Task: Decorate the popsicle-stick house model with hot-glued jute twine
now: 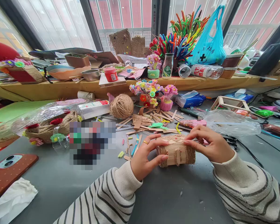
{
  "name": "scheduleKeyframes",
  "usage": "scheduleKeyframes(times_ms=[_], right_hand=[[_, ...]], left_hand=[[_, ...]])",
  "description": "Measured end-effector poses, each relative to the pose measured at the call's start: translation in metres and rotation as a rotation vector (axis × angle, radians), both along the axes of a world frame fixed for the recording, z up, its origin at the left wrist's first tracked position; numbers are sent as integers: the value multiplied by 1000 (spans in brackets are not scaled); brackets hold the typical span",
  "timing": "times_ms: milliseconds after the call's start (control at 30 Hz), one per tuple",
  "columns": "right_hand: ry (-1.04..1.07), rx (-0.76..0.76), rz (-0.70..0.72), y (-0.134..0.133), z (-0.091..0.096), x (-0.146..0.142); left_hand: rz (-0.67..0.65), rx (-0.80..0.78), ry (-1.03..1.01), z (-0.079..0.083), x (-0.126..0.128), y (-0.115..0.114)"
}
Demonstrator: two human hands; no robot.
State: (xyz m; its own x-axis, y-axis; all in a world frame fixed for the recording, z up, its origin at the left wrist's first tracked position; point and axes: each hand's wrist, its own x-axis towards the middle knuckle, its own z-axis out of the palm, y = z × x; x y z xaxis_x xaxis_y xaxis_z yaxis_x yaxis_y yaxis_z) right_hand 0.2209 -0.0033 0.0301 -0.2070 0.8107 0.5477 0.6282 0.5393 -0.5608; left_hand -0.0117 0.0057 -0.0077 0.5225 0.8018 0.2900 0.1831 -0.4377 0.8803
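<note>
A small craft-stick barrel (180, 157) with twine wound round both ends rests on the grey table in front of me. A short stick piece stands across its near side. My left hand (148, 154) grips the left end, thumb on the near face and fingers over the top. At the top right edge, my right hand (206, 143) presses its closed fingertips and thumb to the barrel; whether something small lies under them is hidden. Behind the barrel lies a heap of loose craft sticks (142, 123), with a ball of twine (121, 106) beside it.
Flower pots of pipe cleaners (166, 104) stand behind the sticks. Scissors (232, 143) and a clear plastic bag (233, 121) lie to the right. At the left are a twine-wrapped basket (43, 133), a phone (14, 171) and crumpled tissue (16, 199). A cluttered ledge (67, 88) runs behind.
</note>
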Motion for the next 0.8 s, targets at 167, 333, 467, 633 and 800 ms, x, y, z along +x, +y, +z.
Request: scheduleKeyframes(times_ms=[167, 333, 467, 633, 800], right_hand=[[-13, 22, -51, -1, -2, -4], [-10, 37, -77, -2, -5, -6], [-11, 16, -87, -2, -5, -6], [-1, 4, -91, -2, -7, -6], [14, -33, -94, -2, -9, -6]], left_hand=[[-11, 23, 12, 0, 0, 1], [-7, 0, 8, 1, 0, -1], [-11, -49, -13, 1, 0, -2], [-9, -6, 0, 0, 0, -1], [-6, 48, 0, -1, 0, 0]])
